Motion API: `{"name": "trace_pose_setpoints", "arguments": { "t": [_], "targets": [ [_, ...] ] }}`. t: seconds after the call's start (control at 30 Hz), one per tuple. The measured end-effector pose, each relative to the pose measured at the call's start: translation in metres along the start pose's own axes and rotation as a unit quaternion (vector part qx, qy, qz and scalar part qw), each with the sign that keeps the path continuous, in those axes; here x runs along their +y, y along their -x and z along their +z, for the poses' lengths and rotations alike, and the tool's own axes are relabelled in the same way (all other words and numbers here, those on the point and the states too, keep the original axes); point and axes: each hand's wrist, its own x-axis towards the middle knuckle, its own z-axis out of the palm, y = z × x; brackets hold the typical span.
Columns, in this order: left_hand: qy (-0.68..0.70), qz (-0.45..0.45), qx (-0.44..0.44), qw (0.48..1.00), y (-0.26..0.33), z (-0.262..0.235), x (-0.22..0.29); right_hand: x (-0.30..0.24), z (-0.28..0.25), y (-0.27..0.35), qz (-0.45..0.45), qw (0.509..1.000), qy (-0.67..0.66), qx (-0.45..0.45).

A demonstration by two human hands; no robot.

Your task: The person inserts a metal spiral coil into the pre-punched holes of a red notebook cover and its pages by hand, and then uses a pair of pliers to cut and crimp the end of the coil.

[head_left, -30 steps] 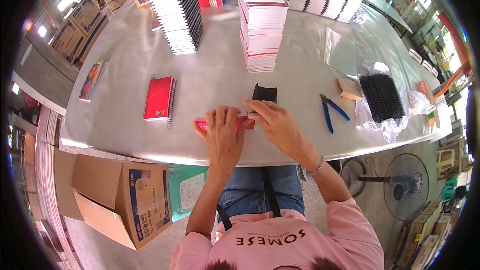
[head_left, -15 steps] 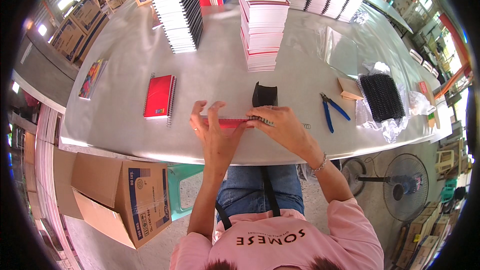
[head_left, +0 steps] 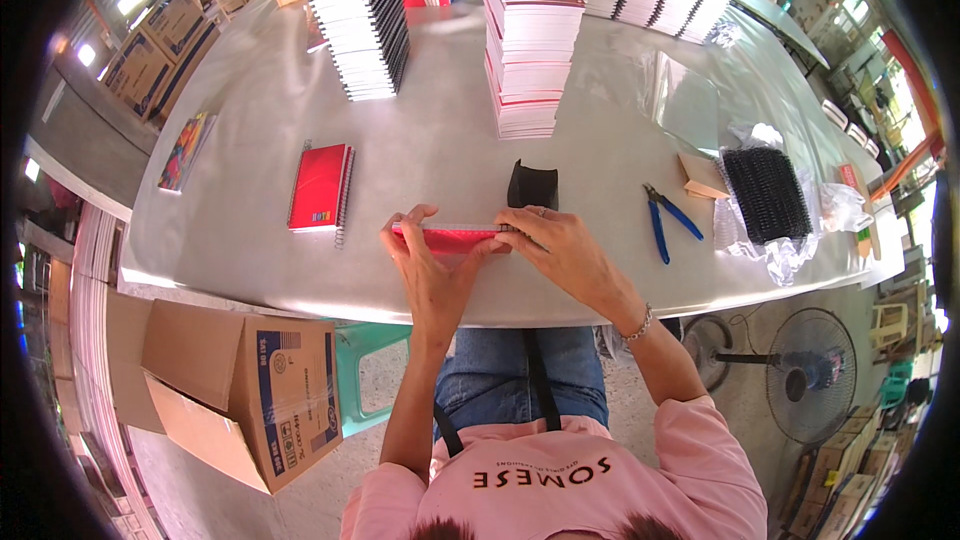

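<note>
A red notebook (head_left: pixel 455 239) is held on edge over the near part of the table, its bound side facing up. My left hand (head_left: pixel 432 265) is closed round its left end, thumb in front and fingers behind. At the right end, my right hand (head_left: pixel 560 255) pinches a dark spiral binding coil (head_left: pixel 506 228) against the row of holes. Most of the coil is hidden by the fingers. Just beyond my right hand stands a small black open holder (head_left: pixel 532 184). A finished-looking red spiral notebook (head_left: pixel 321 187) lies to the left.
Blue-handled pliers (head_left: pixel 667 222) and a bundle of black coils (head_left: pixel 765 195) on plastic lie to the right. Tall stacks of spiral notebooks (head_left: pixel 355 25) and unbound red-covered books (head_left: pixel 532 50) stand at the back. An open carton (head_left: pixel 290 400) and a fan (head_left: pixel 812 375) are below the table.
My left fingers, raised and spread before, have come down onto the notebook. My right hand stays at its right end, and the coil's tail no longer shows beyond that hand.
</note>
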Motion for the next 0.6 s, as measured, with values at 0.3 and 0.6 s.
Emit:
{"name": "trace_pose_setpoints", "arguments": {
  "t": [0.3, 0.6],
  "targets": [
    [0.008, -0.021, -0.007, 1.000, 0.000, 0.000, 0.000, 0.001, 0.006, 0.004, 0.010, 1.000, 0.012, 0.009],
    [0.005, -0.010, -0.005, 1.000, -0.001, 0.002, 0.001, 0.005, 0.011, 0.005, -0.003, 0.998, 0.016, 0.055]
  ]
}}
